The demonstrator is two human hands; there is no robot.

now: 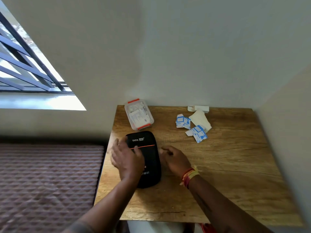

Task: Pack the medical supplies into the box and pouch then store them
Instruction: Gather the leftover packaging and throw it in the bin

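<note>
On the table [227, 165], my left hand [127, 158] presses flat on the closed pouch [148, 158]; right hand [175, 159] beside it, loose, empty. Next: unzip it.

Daylight from window [32, 68] at left, soft focus, wide-angle edge warp

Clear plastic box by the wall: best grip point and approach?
Take the clear plastic box across its two long plain sides, coming from above. It lies flat with the lid on; orange clips occupy both short ends, and the black pouch crowds its near end.
</note>
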